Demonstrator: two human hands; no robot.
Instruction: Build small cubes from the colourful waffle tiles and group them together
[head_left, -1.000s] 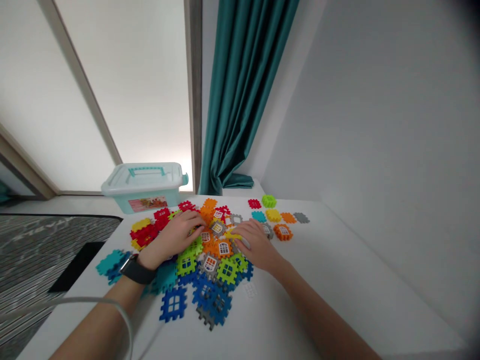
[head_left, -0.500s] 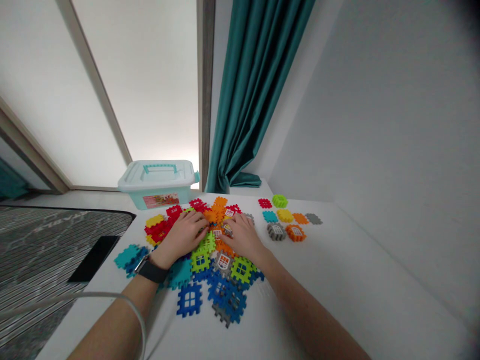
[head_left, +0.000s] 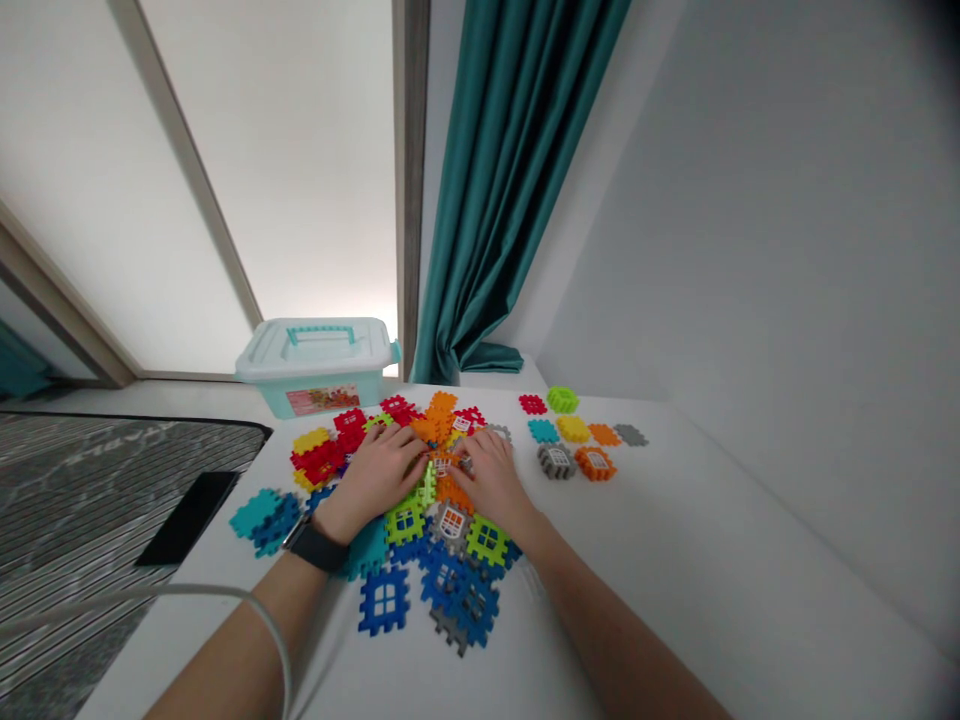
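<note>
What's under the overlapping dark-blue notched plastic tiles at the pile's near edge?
A grey notched plastic tile pokes out from beneath the dark-blue tiles on the near side. The rest of it is covered, as is anything else under them.

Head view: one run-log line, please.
left hand: on piece pile; right hand: on pile; grips: unclear; grouped pieces: right of pile; lidded box: behind pile

Dark-strapped watch [head_left: 322,546] with a silvery-edged case [head_left: 295,532] on the left wrist [head_left: 337,522], forearms [head_left: 592,590] bare.
</note>
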